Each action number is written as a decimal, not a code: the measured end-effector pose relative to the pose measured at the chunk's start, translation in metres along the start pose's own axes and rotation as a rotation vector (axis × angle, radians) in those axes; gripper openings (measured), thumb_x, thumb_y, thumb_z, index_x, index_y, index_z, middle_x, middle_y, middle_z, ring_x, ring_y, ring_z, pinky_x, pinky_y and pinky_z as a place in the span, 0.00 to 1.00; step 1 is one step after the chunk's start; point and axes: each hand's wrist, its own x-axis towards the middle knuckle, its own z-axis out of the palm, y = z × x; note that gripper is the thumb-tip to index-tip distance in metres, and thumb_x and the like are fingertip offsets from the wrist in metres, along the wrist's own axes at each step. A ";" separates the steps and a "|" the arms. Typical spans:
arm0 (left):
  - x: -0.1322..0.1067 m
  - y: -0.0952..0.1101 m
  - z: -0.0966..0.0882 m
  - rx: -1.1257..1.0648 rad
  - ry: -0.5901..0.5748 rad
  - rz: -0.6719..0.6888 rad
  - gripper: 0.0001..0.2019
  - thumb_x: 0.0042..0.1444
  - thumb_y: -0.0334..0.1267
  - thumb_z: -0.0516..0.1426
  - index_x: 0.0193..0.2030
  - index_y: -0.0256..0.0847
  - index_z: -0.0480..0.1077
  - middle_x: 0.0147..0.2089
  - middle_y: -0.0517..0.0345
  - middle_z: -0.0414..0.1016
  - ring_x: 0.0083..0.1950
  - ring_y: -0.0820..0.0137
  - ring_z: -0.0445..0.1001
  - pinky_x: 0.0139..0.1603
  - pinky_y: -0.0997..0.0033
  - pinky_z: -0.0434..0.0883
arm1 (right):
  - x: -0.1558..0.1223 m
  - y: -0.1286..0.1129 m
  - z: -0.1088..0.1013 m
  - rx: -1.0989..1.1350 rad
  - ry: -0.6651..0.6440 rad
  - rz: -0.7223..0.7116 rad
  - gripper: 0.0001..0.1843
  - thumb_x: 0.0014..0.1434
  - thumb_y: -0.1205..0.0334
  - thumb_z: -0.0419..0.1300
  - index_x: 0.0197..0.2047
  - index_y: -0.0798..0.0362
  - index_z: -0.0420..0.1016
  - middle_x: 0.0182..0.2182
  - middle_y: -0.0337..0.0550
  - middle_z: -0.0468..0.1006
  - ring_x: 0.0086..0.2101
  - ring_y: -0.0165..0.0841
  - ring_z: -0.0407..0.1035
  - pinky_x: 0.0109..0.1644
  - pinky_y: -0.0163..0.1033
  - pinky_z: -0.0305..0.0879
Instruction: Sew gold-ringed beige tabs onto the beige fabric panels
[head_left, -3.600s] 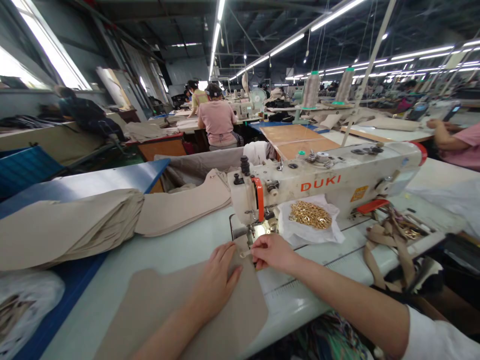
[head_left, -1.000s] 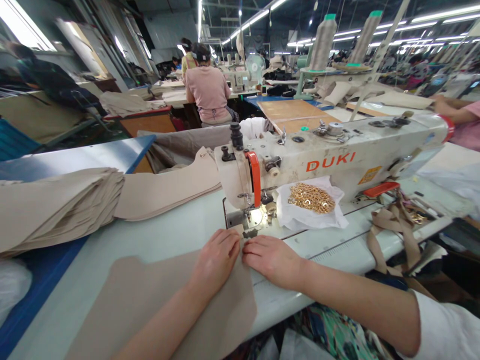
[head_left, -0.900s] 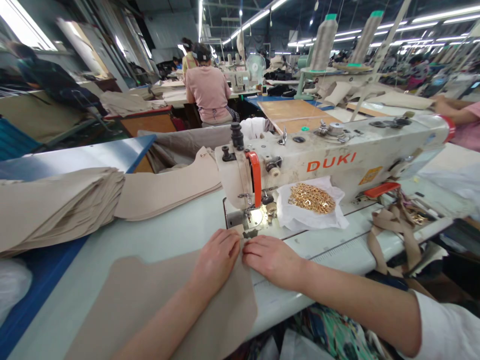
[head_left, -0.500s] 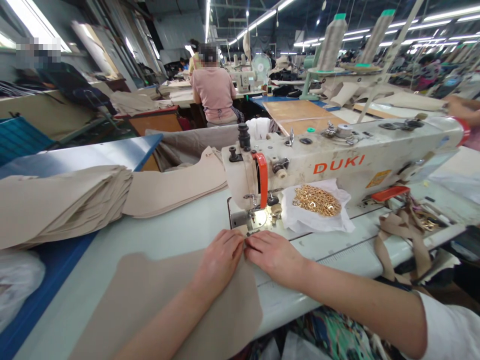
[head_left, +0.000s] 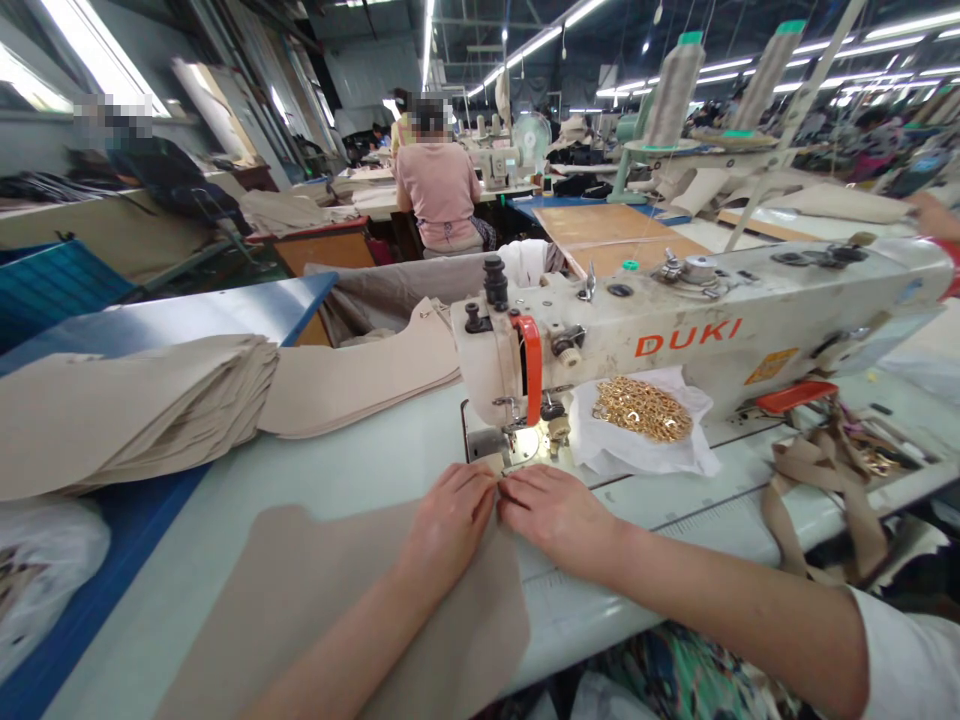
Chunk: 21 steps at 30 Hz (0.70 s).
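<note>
A beige fabric panel (head_left: pixel 322 570) lies on the pale sewing table, its upper corner close in front of the needle area of the sewing machine (head_left: pixel 615 320). My left hand (head_left: pixel 454 520) has its fingers pinched on the panel's edge. Right beside it, my right hand (head_left: pixel 555 515) is closed, its fingertips pressed together at the same edge. A small beige strip (head_left: pixel 491 463) shows just beyond my fingertips, near the lit needle plate (head_left: pixel 525 442). What lies between the fingertips themselves is mostly hidden.
Gold metal rings (head_left: pixel 641 408) sit on white paper beside the machine. Stacked beige panels (head_left: pixel 150 400) lie at left, with another pile (head_left: pixel 360 385) behind the table. Beige straps (head_left: pixel 825 480) hang at right. A person in pink (head_left: pixel 439 190) sits further back.
The whole view has shifted slightly, so things appear a little further right. Both hands stay together at the panel's edge, with hardly any movement relative to the machine.
</note>
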 end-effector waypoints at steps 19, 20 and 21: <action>0.035 -0.015 0.020 -0.042 0.072 -0.039 0.10 0.61 0.33 0.50 0.35 0.41 0.73 0.35 0.54 0.77 0.37 0.67 0.75 0.41 0.65 0.75 | 0.000 0.036 0.002 0.061 0.002 0.106 0.05 0.63 0.67 0.56 0.41 0.57 0.72 0.43 0.48 0.75 0.42 0.37 0.68 0.42 0.41 0.63; 0.036 -0.015 0.020 -0.042 0.072 -0.042 0.10 0.61 0.33 0.50 0.35 0.41 0.73 0.34 0.54 0.78 0.37 0.67 0.75 0.40 0.65 0.75 | 0.001 0.036 0.002 0.063 0.001 0.111 0.05 0.63 0.68 0.55 0.40 0.57 0.72 0.42 0.49 0.75 0.42 0.37 0.68 0.42 0.42 0.64; 0.036 -0.016 0.020 -0.042 0.070 -0.045 0.10 0.61 0.33 0.50 0.34 0.41 0.73 0.34 0.55 0.78 0.37 0.67 0.75 0.40 0.65 0.75 | 0.001 0.036 0.002 0.061 0.002 0.114 0.05 0.63 0.68 0.55 0.40 0.57 0.73 0.42 0.49 0.76 0.41 0.36 0.68 0.42 0.42 0.64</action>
